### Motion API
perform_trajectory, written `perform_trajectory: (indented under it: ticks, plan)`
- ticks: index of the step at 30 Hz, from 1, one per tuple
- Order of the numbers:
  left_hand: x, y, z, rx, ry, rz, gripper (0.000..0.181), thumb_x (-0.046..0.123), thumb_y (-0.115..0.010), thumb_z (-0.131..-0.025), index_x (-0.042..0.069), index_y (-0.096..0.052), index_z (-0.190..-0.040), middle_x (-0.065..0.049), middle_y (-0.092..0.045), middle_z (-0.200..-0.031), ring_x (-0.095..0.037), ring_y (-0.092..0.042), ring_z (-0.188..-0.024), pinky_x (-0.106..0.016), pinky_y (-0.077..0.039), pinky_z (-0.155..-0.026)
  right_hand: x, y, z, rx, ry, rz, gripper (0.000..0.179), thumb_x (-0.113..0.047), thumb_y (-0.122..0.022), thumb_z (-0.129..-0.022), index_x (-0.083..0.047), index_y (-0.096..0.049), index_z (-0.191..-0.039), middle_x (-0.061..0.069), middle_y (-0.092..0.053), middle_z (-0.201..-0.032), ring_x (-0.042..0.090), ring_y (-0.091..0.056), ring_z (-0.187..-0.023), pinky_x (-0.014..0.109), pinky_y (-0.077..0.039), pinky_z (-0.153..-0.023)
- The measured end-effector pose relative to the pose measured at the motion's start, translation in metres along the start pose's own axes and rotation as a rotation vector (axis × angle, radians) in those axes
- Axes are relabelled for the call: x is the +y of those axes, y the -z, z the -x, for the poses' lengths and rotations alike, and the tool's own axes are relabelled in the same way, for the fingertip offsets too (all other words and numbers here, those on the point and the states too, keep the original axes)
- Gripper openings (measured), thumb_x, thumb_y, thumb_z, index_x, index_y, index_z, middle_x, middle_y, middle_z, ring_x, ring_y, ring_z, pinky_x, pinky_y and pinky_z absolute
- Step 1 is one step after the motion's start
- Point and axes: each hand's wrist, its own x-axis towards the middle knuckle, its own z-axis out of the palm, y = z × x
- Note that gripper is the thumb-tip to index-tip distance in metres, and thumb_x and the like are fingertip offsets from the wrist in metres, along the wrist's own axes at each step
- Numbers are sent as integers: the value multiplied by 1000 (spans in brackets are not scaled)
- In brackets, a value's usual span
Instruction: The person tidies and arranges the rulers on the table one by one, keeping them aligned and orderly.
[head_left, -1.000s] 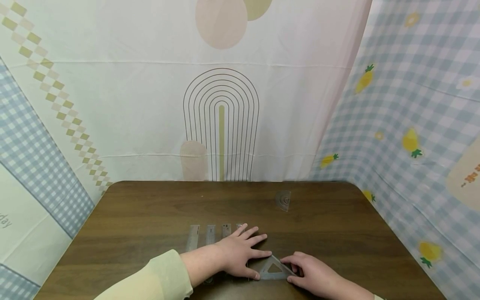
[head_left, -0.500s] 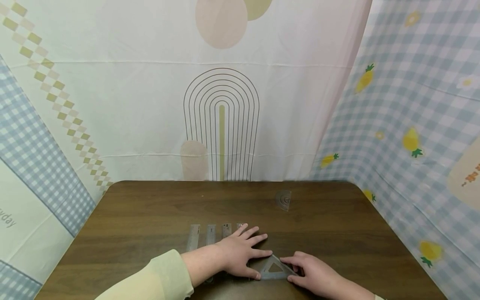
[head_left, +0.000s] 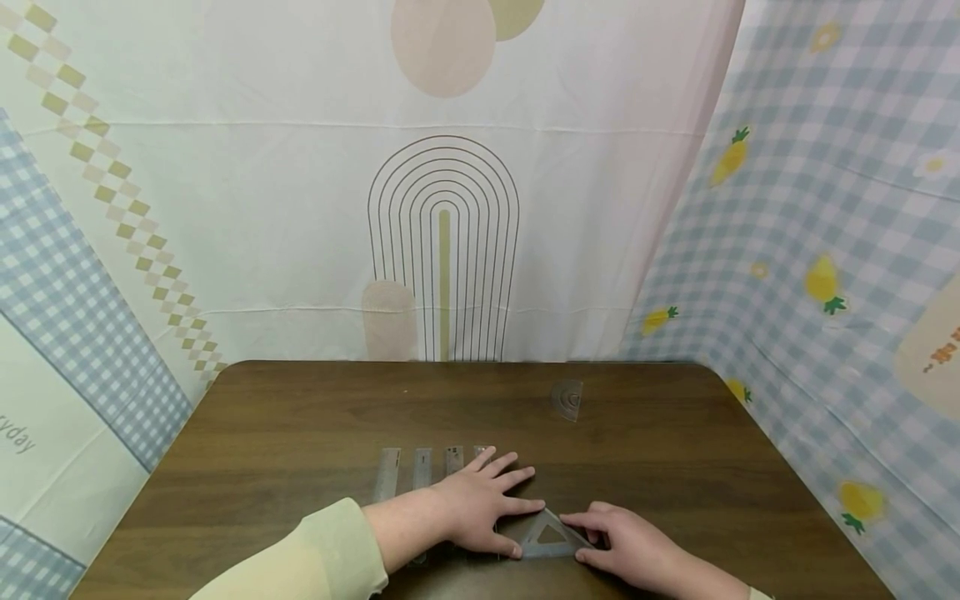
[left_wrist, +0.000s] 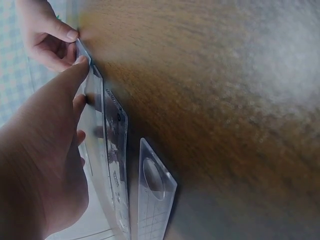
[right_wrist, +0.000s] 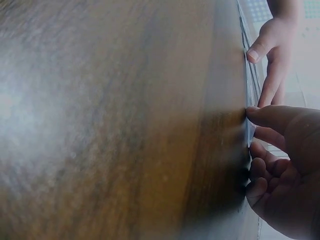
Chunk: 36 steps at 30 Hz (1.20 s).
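A clear set square [head_left: 547,550] lies flat on the brown table, its long edge toward the person. My right hand [head_left: 626,546] pinches its right corner between thumb and curled fingers. My left hand [head_left: 480,507] lies palm down with fingers spread, thumb and little-finger side split around the set square's left side, fingertips touching its top and left corner. Beneath the left hand and forearm run several clear rulers [head_left: 387,473], side by side and partly hidden. One ruler [left_wrist: 150,215] with an oval hole in its end shows in the left wrist view.
A clear protractor [head_left: 567,401] lies farther back on the table [head_left: 315,417], right of centre. Patterned cloth [head_left: 300,208] hangs behind the table's far edge, and checked cloth [head_left: 810,208] hangs along the right side.
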Motion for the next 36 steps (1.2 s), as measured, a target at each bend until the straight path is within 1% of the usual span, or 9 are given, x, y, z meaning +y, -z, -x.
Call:
perform_trajectory:
  ticks: [5,12,18,21,25,30,32,36]
  plan:
    - [0,0,0,1,2,18,69,76,-38,-90,49,-27,-153,7,-16,-165,-25,-8,-152,-49,-10,-120,0,-1,0,4,-1,-1,49,-40,-70,-92,-16,-64,-134,-13,-47,-80,0,-43,-64,22,-40,-57]
    - [-1,0,-1,9,1,37,69,76,-34,-92,48,-26,-154,6,-15,-165,-25,-7,-152,-50,-8,-121,0,-1,3,14,-7,-6,48,-43,-69,-92,-19,-63,-133,-11,-49,-82,2,-44,-66,23,-39,-57]
    - [-1,1,-1,15,1,50,68,75,-31,-92,47,-27,-154,6,-16,-165,-26,-8,-152,-50,-9,-120,2,-2,3,14,-43,-50,47,-42,-67,-94,-16,-62,-132,-10,-52,-84,2,-47,-66,23,-41,-58]
    - [-2,1,-2,24,3,50,67,74,-31,-93,47,-26,-154,6,-17,-165,-26,-9,-152,-51,-8,-120,3,-2,4,21,-42,-77,45,-40,-66,-95,-14,-62,-131,-10,-52,-84,2,-47,-66,24,-41,-57]
    - [-4,2,-3,33,17,52,67,73,-30,-95,44,-24,-156,4,-16,-165,-27,-9,-152,-51,-7,-120,3,-2,5,68,-14,-71,41,-39,-66,-96,-14,-64,-129,-11,-53,-84,1,-47,-66,23,-42,-56]
    - [-6,7,-5,59,53,49,72,73,-29,-95,39,-22,-158,3,-17,-165,-26,-11,-152,-51,-9,-120,1,-1,6,183,38,-22,35,-34,-68,-95,-13,-66,-123,-12,-52,-84,-1,-47,-66,21,-44,-56]
    - [-7,9,-5,71,65,50,74,74,-28,-95,37,-21,-159,2,-18,-165,-26,-12,-152,-51,-9,-120,0,1,5,226,46,3,32,-32,-68,-95,-14,-67,-121,-13,-51,-84,-1,-47,-67,21,-44,-57]
    - [-7,12,-6,77,80,63,75,73,-30,-95,34,-22,-159,2,-19,-165,-26,-13,-151,-51,-9,-120,-3,4,3,282,56,41,28,-30,-69,-95,-15,-67,-119,-14,-50,-84,-1,-47,-68,21,-43,-58]
